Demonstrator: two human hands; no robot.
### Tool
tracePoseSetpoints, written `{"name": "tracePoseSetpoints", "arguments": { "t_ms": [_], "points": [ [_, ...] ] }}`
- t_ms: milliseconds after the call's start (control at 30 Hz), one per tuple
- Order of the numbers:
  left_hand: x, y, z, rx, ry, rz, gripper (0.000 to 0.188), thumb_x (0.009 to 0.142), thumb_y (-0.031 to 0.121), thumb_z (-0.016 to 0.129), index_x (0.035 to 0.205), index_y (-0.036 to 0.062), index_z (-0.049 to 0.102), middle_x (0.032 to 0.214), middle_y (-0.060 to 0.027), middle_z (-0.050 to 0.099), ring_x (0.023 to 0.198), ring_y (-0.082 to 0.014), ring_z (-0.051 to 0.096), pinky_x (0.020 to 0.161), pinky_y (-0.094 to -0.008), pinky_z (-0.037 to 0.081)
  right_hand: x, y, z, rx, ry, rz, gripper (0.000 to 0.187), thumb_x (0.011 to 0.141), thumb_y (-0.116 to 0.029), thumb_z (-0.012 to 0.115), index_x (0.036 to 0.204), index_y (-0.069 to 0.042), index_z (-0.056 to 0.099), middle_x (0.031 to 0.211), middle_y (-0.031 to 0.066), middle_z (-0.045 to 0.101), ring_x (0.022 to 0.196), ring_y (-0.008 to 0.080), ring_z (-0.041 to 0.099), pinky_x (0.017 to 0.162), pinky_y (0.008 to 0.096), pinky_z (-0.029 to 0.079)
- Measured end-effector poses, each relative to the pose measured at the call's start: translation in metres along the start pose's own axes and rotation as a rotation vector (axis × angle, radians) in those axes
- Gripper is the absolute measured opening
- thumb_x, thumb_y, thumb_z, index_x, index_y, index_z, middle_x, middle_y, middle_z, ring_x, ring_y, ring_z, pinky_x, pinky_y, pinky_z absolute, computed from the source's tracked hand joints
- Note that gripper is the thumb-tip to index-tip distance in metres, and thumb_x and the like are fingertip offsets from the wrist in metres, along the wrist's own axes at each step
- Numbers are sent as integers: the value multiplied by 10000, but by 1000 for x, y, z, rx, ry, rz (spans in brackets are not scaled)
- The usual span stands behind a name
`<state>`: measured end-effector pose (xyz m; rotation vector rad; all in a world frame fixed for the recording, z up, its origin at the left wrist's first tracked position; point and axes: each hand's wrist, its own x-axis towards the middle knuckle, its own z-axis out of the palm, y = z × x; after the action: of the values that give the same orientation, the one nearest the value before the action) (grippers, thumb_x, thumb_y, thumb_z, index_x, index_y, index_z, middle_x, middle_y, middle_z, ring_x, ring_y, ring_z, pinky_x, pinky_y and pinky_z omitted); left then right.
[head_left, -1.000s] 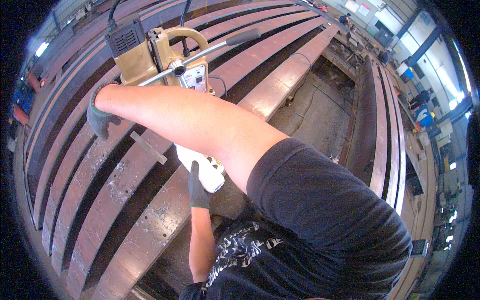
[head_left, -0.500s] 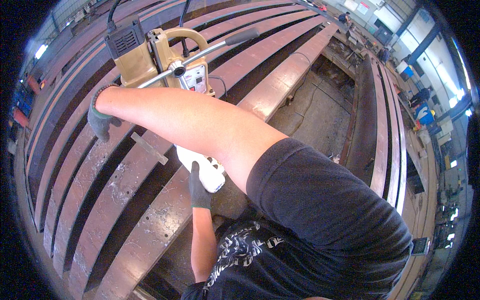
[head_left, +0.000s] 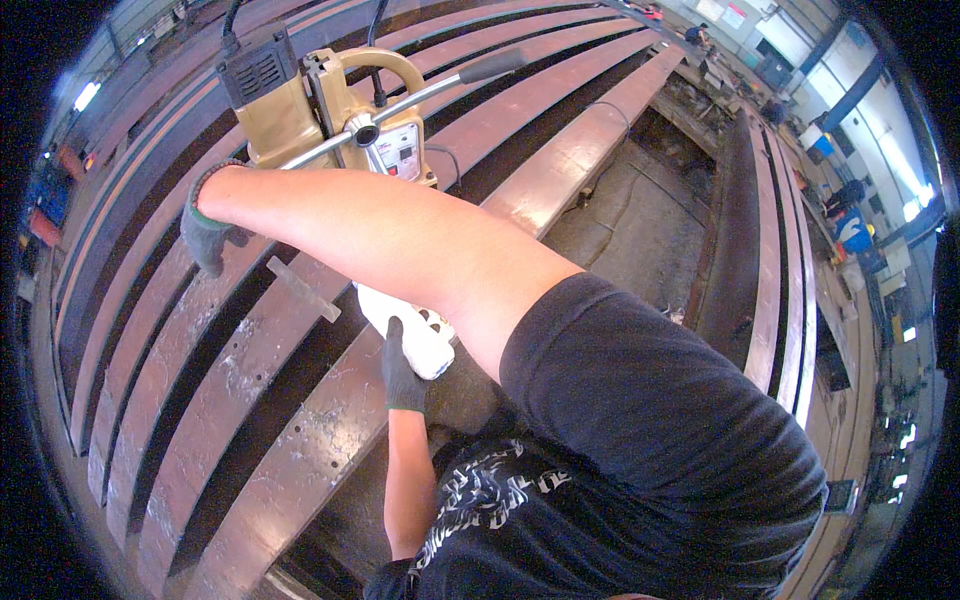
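A gold-and-grey magnetic drill (head_left: pixel 285 130) stands on the steel beams at the upper left. From its hub, one metal spoke of the feed lever (head_left: pixel 315 153) runs down-left to my gloved right hand (head_left: pixel 207 238). The fingers of that hand curl downward, closed on the lever's end, though the grip itself is mostly hidden. My right forearm crosses in front of the drill's lower part. My gloved left hand (head_left: pixel 403 375) is closed around a white plastic bottle (head_left: pixel 433 352), tilted below the right forearm. The bottle's upper end is hidden behind that forearm.
Long brown steel beams (head_left: pixel 310 440) lie side by side, with dark gaps between them and shavings on top. A short flat metal piece (head_left: pixel 303 288) rests on one beam. Cables rise from the drill. Other people (head_left: pixel 696 36) are far off in the hall.
The whole view has shifted slightly, so the drill sits a little further right. My left hand and the bottle appear slightly higher. Both grips look the same.
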<state>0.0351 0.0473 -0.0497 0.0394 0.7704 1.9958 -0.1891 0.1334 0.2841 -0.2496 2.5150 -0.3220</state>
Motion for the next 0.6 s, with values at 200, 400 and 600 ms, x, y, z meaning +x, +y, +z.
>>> {"name": "tracePoseSetpoints", "arguments": {
  "t_ms": [200,400,600],
  "points": [
    [-15,13,8,61,54,-15,649,1028,497,610,1411,-13,490,1180,-168,680,1039,-297,702,893,-451,604,20,3,3,-42,127,-27,538,901,-478,724,1307,-136,638,1263,152,640,1073,318,643,933,513,523],
    [-6,-9,-6,-8,127,-84,435,982,376,731,1236,39,626,1052,-107,726,871,-236,727,770,-406,625,-6,2,17,-177,257,-5,459,912,-480,665,919,-39,790,728,80,674,678,189,620,577,402,513],
    [-26,13,21,154,137,51,736,917,450,781,1437,16,496,1164,-102,670,942,-210,676,798,-356,584,-18,-5,7,-43,132,12,580,915,-469,680,1306,-41,693,927,78,734,715,151,667,595,319,546]
  ]
}}
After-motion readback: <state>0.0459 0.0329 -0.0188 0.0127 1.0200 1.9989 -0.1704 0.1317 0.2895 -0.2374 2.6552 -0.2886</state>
